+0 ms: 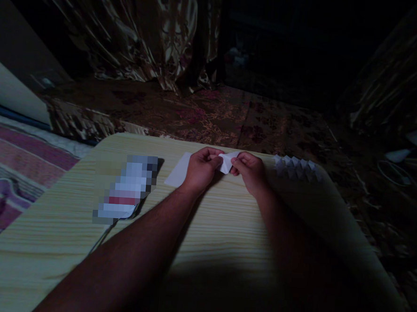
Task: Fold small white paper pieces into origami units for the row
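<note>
Between my two hands is a small piece of folded white paper (225, 163), held just above the far part of the table. My left hand (202, 169) pinches its left side with thumb and fingers. On the other side, my right hand (251, 172) grips the paper's right edge the same way. A flat stack or sheet of white paper (177, 169) lies beside my left hand, partly covered by it. To the right of my right hand stand several small folded white paper pieces (296, 168) in rows, dim in the shadow.
A pixelated device (129, 184) with a white cable (100, 239) lies on the left of the wood-grain table (220, 241). Left of the table is striped bedding (21, 158). Patterned curtains (159, 35) hang behind, above a patterned cloth-covered ledge (204, 111). The right side is dark.
</note>
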`<state>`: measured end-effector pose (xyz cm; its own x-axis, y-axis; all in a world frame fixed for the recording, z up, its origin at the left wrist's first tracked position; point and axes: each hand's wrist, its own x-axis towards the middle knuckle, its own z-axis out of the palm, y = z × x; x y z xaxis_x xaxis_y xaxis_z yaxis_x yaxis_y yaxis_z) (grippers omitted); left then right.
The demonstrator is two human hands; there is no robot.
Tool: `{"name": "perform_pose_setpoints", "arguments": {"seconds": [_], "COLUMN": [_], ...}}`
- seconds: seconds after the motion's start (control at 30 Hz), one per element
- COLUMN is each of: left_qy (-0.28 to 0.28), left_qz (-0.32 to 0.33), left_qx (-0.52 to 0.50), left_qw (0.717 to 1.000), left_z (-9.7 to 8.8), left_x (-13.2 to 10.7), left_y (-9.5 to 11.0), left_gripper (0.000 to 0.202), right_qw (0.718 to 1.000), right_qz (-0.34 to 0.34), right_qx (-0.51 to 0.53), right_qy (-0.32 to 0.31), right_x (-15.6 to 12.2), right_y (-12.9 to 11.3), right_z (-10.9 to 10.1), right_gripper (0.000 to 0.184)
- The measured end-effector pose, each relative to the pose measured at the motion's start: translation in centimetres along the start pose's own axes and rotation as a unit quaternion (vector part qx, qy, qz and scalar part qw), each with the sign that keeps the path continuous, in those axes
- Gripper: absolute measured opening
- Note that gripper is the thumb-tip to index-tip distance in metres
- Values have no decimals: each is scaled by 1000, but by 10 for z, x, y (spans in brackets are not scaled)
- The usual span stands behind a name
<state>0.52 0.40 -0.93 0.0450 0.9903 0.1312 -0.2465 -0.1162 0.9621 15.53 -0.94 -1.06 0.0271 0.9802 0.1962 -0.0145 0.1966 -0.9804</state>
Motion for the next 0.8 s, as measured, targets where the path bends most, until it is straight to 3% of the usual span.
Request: {"name": "perform_pose_setpoints", "arguments": {"seconds": [0.33, 0.47, 0.6, 0.8], "left_qy": [-39, -22, 16, 5], "left_qz": [-2, 0, 5, -3], "left_qx": [27, 28, 33, 27], "left_qw": [999, 999, 999, 1000], "left_z": [1, 1, 1, 1], "left_x": [-4, -3, -2, -3], "left_y": [4, 4, 2, 1], "left_gripper": [23, 21, 18, 20], "right_qw": [1000, 1000, 999, 999], "right_qz": [10, 12, -4, -22], "right_qx": [-16, -13, -2, -23], "right_qy": [2, -3, -31, -38], "right_x": [1, -1, -2, -2], "right_y": [2, -4, -6, 1], "right_z": [0, 2, 8, 12], "right_gripper": [24, 26, 42, 51]}}
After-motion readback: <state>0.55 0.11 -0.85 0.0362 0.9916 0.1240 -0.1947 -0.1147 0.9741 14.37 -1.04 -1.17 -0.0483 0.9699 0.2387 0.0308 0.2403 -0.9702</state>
